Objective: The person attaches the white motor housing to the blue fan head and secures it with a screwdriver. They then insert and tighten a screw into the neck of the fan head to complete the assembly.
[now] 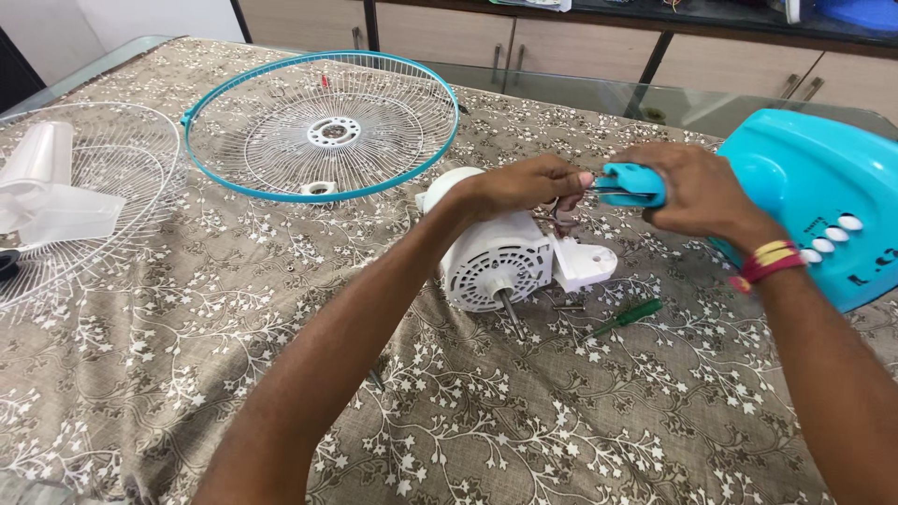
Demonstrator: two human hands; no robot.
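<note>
white fan motor point(500, 262) on cloth, turquoise neck piece point(634, 184) held above

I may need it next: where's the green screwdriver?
Head view: the green screwdriver lies on the tablecloth, just right of the white fan motor, under the right hand.

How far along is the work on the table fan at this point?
Done: the teal-rimmed grille, second grille and clear blade lie apart on the cloth. In hand: the left hand and right hand meet at the teal neck piece above the white motor. Left: the motor sits bare, its shaft exposed; the base lies tipped; a green screwdriver lies unused.
</note>
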